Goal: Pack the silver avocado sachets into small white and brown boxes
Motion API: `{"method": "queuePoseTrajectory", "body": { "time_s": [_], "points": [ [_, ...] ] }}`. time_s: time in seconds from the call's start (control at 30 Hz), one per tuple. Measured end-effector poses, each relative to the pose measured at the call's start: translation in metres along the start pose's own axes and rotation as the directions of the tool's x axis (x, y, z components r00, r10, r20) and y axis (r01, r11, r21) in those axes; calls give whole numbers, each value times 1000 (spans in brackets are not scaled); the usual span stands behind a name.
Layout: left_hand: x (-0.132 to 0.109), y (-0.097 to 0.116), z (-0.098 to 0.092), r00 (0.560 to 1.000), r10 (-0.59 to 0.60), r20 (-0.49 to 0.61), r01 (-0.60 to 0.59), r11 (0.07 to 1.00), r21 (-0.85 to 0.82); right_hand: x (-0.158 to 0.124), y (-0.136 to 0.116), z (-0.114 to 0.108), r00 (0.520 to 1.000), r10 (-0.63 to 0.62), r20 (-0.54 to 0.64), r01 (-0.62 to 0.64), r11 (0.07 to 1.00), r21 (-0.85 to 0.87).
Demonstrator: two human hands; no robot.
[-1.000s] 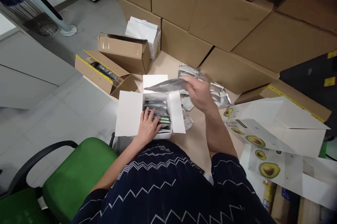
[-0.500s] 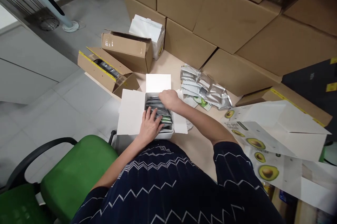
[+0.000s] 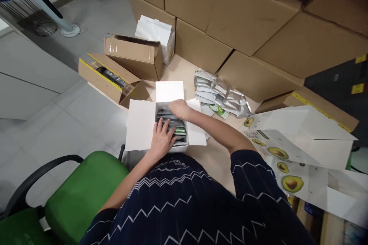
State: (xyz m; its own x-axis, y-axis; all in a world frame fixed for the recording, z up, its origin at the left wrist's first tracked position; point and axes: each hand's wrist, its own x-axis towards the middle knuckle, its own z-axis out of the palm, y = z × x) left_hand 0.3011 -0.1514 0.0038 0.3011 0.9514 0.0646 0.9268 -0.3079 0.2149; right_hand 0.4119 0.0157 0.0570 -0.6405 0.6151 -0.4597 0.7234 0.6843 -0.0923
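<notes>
A white box (image 3: 140, 125) stands against my body with its flaps folded out. Silver-grey sachets (image 3: 179, 123) are lined up inside it, one with a green label. Fingers spread, my left hand (image 3: 162, 139) rests across the sachets from the box's left near side. My right hand (image 3: 179, 109) reaches into the far right corner with curled fingers; what they grip, if anything, is hidden. Beyond the box on the right lies a heap of silver pouches (image 3: 220, 91), with a green-printed packet (image 3: 219, 111) at its near edge.
Stacked cardboard boxes (image 3: 230, 15) wall off the far side of the table. Two open cartons (image 3: 132, 51) and a white carton (image 3: 155, 32) stand at the back left. White avocado-printed boxes (image 3: 283, 143) occupy the right. A green chair (image 3: 86, 195) is at my left.
The camera view has shifted slightly, so the scene sits a little further left. Both hands stay in the white box in nearly the same pose.
</notes>
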Motion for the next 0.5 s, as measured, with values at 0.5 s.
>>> {"method": "queuePoseTrajectory", "body": {
  "time_s": [0.5],
  "points": [
    [-1,-1,3,999,20,-35,-20,1000,-6,-52,214,112,465,884,-54,-758,428,492]
  ]
}}
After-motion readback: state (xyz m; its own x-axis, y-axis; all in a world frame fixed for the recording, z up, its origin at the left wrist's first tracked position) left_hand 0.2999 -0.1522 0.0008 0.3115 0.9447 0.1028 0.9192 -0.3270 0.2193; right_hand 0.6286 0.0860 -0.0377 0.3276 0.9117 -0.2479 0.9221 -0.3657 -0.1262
